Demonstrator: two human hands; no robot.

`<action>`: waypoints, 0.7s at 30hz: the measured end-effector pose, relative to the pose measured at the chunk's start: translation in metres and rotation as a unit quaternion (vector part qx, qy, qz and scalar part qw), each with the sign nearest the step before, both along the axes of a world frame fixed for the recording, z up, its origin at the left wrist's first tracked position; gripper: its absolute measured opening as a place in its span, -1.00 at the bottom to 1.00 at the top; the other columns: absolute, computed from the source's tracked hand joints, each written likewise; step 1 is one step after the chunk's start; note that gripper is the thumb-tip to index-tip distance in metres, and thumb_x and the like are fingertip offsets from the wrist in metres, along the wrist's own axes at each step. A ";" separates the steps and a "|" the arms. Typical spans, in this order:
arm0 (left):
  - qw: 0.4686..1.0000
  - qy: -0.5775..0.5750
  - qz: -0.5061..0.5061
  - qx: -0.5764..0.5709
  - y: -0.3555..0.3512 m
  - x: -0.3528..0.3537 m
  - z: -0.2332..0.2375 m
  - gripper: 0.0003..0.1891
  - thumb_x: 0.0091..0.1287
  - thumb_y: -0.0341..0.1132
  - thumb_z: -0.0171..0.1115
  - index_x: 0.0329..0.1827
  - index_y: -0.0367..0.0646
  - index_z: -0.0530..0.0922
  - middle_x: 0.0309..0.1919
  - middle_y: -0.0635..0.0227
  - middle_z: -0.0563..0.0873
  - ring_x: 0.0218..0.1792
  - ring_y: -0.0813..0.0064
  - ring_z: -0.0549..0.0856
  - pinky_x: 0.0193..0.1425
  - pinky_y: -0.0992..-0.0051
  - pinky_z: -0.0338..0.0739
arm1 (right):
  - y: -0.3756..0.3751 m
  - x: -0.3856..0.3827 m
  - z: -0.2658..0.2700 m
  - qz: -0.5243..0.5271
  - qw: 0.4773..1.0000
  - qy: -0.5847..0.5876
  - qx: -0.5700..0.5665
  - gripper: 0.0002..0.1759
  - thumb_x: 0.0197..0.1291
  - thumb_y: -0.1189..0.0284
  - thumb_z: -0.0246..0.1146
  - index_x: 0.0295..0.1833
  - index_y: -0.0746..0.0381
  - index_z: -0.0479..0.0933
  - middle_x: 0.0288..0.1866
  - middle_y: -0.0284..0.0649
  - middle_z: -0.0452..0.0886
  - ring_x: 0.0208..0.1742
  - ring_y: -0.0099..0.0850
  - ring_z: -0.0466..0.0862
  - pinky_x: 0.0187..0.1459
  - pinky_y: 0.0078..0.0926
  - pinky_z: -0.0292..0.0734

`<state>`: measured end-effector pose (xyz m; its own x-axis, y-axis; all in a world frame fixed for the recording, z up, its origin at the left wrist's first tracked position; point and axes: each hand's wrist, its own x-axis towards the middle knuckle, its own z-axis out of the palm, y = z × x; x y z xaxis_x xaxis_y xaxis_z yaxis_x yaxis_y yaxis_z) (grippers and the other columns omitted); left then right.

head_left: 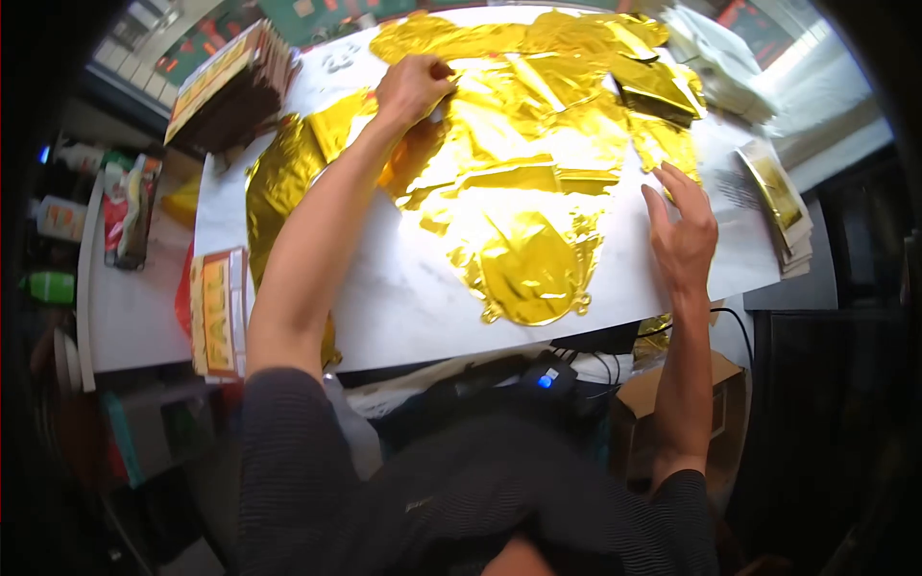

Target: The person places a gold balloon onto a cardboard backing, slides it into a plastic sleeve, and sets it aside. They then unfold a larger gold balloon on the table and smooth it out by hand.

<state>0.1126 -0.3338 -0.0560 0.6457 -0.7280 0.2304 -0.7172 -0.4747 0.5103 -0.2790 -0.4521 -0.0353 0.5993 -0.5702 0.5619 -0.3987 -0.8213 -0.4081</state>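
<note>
A large flat, uninflated gold foil balloon (533, 264) lies spread across the white table, creased along its old folds, with a rounded end towards me. At its upper left, my left hand (413, 88) is closed, fingertips pinched together at the foil's edge. The palm side of that hand is hidden, so the exact grip shows only in part. To the right of the foil, my right hand (687, 235) hovers over or rests on the tabletop with fingers apart, holding nothing. A darker folded piece of gold foil (658, 91) lies at the upper right.
A stack of printed packets (230, 82) stands at the table's back left, and another printed pack (219, 312) sits at the left edge. Flat gold packets (778, 206) lie at the right edge. Clear plastic (715, 62) is piled back right. A cardboard box (639, 413) stands below the table.
</note>
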 end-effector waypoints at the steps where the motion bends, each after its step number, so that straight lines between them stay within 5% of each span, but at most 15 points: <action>1: 1.000 -0.002 0.001 0.005 0.000 -0.001 0.001 -0.66 0.19 -0.13 0.52 0.00 -0.03 0.82 -0.11 0.33 0.88 -0.07 0.32 0.84 0.04 0.35 0.67 | -0.014 0.002 -0.004 -0.018 0.999 0.006 -0.026 -0.61 0.27 0.43 0.45 0.20 0.29 0.68 0.23 0.00 0.73 0.26 -0.07 0.69 0.29 -0.23 0.56; 5: 1.000 0.019 -0.003 0.000 0.002 -0.003 0.005 -0.67 0.20 -0.21 0.53 0.02 -0.05 0.82 -0.11 0.31 0.88 -0.09 0.35 0.84 0.03 0.39 0.68 | -0.038 0.019 -0.006 -0.046 0.996 0.077 -0.015 -0.48 0.27 0.28 0.45 0.29 0.27 0.61 0.18 0.08 0.71 0.20 0.01 0.68 0.19 -0.16 0.58; 8: 0.999 0.050 -0.009 -0.007 0.004 -0.002 0.010 -0.64 0.21 -0.21 0.54 0.05 -0.10 0.80 -0.08 0.28 0.88 -0.07 0.36 0.85 0.04 0.40 0.68 | -0.041 0.032 -0.003 -0.070 0.983 0.171 0.014 -0.53 0.28 0.37 0.40 0.26 0.30 0.61 0.13 0.08 0.73 0.15 0.02 0.69 0.13 -0.10 0.59; 12: 0.995 0.083 0.030 -0.046 0.004 -0.001 0.019 -0.61 0.23 -0.21 0.55 0.10 -0.12 0.78 0.02 0.26 0.87 -0.07 0.39 0.85 0.06 0.42 0.69 | -0.044 0.038 0.003 -0.107 0.987 0.109 0.042 -0.76 0.30 0.35 0.33 -0.07 0.30 0.63 -0.10 0.04 0.74 -0.02 0.07 0.70 0.02 -0.02 0.59; 15: 0.998 0.021 0.029 -0.054 0.000 -0.012 0.039 -0.63 0.26 -0.22 0.54 0.10 -0.12 0.78 0.02 0.26 0.86 -0.11 0.40 0.85 0.03 0.41 0.70 | -0.062 0.043 0.006 -0.120 0.988 0.094 -0.037 -0.79 0.27 0.35 0.31 -0.12 0.28 0.64 -0.16 0.02 0.73 -0.05 0.06 0.72 0.01 -0.01 0.61; 18: 0.996 0.029 -0.027 -0.082 -0.017 -0.024 0.046 -0.69 0.33 -0.29 0.48 0.09 -0.19 0.77 -0.08 0.23 0.87 -0.16 0.44 0.85 -0.06 0.45 0.73 | -0.088 0.051 -0.004 -0.088 0.965 0.248 -0.013 -0.73 0.22 0.41 0.31 0.01 0.25 0.68 -0.15 0.00 0.74 -0.06 0.05 0.74 0.00 0.01 0.64; 21: 0.990 0.055 -0.100 -0.089 -0.038 -0.044 0.047 -0.68 0.34 -0.31 0.48 0.11 -0.24 0.75 -0.11 0.21 0.87 -0.20 0.47 0.83 -0.15 0.48 0.75 | -0.098 0.054 -0.011 -0.097 0.958 0.263 -0.061 -0.69 0.20 0.43 0.29 0.05 0.23 0.70 -0.16 -0.02 0.74 -0.07 0.05 0.75 -0.04 0.01 0.66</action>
<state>0.0686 -0.3719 -0.0087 0.5216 -0.7976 0.3028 -0.7232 -0.2251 0.6529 -0.2252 -0.5497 -0.0459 0.7074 -0.6487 0.2805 -0.6726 -0.7398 -0.0146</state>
